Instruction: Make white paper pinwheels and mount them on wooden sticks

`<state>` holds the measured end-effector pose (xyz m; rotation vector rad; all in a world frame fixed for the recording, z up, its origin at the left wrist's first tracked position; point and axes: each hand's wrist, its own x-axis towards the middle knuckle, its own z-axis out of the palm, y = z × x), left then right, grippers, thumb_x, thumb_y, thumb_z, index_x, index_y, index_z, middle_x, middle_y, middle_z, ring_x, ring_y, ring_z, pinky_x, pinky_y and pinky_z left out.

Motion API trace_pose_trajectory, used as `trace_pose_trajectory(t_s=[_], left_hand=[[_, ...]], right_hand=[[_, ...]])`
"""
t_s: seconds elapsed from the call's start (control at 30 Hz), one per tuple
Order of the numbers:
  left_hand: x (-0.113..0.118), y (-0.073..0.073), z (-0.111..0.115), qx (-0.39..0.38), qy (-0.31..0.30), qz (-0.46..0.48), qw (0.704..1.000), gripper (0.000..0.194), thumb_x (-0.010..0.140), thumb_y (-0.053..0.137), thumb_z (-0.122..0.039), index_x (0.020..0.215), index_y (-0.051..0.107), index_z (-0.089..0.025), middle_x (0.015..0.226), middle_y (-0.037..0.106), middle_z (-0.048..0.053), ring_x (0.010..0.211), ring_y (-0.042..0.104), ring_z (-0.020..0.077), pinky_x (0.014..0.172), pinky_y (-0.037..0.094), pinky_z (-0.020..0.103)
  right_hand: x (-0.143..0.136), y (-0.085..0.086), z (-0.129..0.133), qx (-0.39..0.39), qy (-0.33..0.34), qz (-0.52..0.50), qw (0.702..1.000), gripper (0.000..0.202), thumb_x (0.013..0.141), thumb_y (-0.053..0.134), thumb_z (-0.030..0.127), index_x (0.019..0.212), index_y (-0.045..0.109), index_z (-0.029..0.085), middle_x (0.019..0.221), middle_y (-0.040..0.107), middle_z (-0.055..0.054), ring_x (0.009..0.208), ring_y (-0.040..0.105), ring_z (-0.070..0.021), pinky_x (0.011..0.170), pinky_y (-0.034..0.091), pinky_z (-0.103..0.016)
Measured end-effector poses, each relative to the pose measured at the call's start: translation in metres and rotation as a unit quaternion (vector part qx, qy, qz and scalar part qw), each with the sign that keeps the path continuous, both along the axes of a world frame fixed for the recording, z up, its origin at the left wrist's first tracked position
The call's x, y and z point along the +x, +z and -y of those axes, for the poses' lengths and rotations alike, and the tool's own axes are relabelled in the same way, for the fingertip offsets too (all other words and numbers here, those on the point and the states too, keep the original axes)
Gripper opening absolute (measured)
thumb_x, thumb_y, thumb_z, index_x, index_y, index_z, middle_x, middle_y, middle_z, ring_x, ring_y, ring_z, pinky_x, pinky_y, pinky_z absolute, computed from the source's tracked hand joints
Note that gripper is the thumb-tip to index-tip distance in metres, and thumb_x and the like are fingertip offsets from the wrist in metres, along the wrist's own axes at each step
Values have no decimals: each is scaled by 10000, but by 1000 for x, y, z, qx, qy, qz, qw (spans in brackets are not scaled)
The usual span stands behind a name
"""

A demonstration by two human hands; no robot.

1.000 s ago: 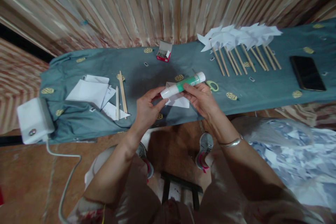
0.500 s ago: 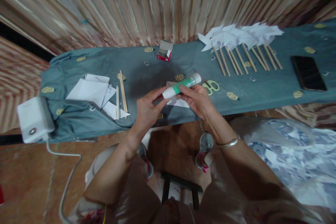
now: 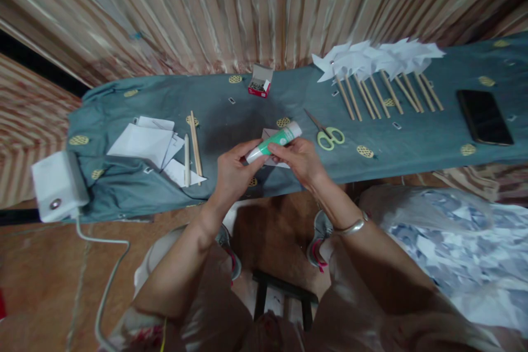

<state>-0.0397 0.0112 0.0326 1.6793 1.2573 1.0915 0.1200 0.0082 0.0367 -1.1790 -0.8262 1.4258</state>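
A green and white glue stick lies slantwise between my two hands, over the table. My left hand pinches its lower white end between thumb and fingers. My right hand grips its body nearer the upper end, thumb on the green label. Beneath the glue stick is a piece of white paper, partly hidden by the hands. Just right of my right hand lie scissors with pale green handles, blades pointing away.
White paper sheets and thin wooden sticks lie at left. A red box of small metal pins stands behind. Several paper pinwheels lie back right, near a black phone. A white device with a cable occupies the left end.
The glue stick has moved left and slightly down, together with my right hand, uncovering the scissors. My left hand still pinches its lower end.
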Motion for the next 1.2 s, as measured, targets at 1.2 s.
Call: trace_pose_trajectory(t_s=[1.2], left_hand=[[-12,-4,-16,337,-81,-258,902,393,859,712,-432,1166,646,-195,1116,704,101,1084,611,270,947,540,459]], right_hand=[[79,-16,27,163,21,424,890,237,886,547,282,1032,719,210,958,762,-58,829,696,-186,807,553,-357]])
